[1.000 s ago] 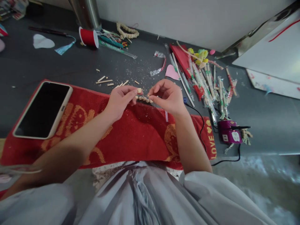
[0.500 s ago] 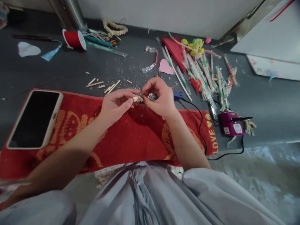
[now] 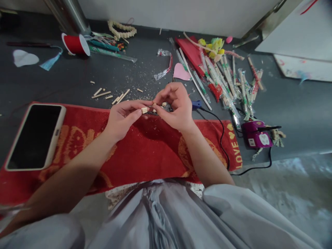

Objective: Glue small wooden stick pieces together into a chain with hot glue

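Between the thumb and fingers of my left hand is a small bundle of short pale wooden pieces. My right hand is pinched close beside it, the fingertips of both hands nearly meeting. A tiny pale piece shows at the right fingertips, too small to make out well. Below and behind the fingers lie a few more pale bits on something dark, mostly hidden. Both hands are over the far edge of a red towel.
Cut wooden sticks and crumbs lie beyond my left hand. A phone rests on the towel's left. At right are wrapped chopsticks, a blue tool with a black cord, and a purple box. A red spool stands behind.
The view has shifted slightly. My left hand sits a little further from the right, and the wooden bundle in it shows more plainly. The right hand keeps its pinch.
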Tool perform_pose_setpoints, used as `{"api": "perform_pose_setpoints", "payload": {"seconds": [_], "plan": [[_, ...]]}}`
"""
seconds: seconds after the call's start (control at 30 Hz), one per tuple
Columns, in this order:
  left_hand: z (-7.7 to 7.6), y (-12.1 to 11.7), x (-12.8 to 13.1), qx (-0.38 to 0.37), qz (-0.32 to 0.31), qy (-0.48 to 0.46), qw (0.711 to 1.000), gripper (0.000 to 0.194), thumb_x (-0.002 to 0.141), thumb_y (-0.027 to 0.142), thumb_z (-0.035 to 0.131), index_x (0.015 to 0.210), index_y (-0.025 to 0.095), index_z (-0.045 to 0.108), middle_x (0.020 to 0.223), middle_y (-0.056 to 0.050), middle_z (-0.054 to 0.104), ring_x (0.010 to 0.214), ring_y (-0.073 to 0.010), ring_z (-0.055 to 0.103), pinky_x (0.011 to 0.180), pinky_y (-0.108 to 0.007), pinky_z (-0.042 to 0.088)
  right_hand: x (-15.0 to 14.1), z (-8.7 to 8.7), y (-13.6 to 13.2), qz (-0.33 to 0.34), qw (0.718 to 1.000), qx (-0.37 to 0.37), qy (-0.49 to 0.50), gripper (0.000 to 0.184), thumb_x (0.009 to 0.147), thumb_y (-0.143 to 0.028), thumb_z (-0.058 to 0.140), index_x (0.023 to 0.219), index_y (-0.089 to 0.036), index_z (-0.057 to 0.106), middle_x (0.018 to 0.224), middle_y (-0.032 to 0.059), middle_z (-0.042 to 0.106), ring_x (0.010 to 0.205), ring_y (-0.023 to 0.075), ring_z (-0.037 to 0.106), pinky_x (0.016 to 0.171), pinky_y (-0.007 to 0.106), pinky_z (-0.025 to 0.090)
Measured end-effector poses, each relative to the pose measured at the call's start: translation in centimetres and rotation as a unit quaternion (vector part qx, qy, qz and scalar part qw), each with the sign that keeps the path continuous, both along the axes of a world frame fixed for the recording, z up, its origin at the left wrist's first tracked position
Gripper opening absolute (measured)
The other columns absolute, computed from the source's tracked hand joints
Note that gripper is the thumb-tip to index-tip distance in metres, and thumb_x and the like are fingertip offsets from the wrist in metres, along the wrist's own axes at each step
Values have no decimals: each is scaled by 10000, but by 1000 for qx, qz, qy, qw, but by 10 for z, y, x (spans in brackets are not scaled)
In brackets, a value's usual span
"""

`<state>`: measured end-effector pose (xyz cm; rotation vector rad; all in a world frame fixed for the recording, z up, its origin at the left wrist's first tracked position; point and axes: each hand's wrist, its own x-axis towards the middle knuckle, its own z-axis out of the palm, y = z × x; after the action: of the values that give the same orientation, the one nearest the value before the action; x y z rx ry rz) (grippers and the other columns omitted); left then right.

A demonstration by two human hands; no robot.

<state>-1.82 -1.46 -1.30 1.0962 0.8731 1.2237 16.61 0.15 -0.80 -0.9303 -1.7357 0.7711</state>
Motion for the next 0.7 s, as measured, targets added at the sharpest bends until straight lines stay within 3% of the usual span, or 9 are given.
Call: {"api": "perform_pose_setpoints", "payload": {"seconds": [0.23, 0.33, 0.47, 0.7], "plan": [[4, 1, 3, -8, -8, -13, 1000, 192, 681, 420, 835, 735, 244, 781, 944, -73, 761, 870, -210, 720, 708, -307, 616, 2, 2, -1, -7, 1000, -1, -28, 257, 891, -402, 630, 1060, -271, 486, 965, 20, 650, 841, 153, 663, 799, 379, 625], [7, 2, 5, -26, -10, -38, 999, 139, 683, 355, 822, 720, 230, 773, 904, -65, 764, 802, -182, 721, 656, -276, 609, 2, 2, -1, -14, 999, 7, -34, 243, 893, -420, 621, 1052, -263, 525, 961, 26, 655, 830, 155, 660, 790, 376, 623], [11, 3, 7, -54, -17, -79, 995, 57, 687, 251, 790, 695, 207, 755, 873, -51, 769, 736, -149, 721, 627, -244, 604, 3, 6, 0, -20, 998, 33, -40, 191, 894, -404, 609, 1007, -253, 578, 937, 29, 676, 820, 153, 657, 768, 353, 606], [11, 6, 6, -73, -4, -71, 995, 151, 688, 306, 779, 730, 183, 703, 783, -51, 752, 765, -181, 746, 610, -235, 584, 4, 9, 2, -19, 991, 113, -73, 148, 930, -322, 562, 879, -232, 667, 850, 27, 721, 818, 147, 662, 803, 335, 547]]}}
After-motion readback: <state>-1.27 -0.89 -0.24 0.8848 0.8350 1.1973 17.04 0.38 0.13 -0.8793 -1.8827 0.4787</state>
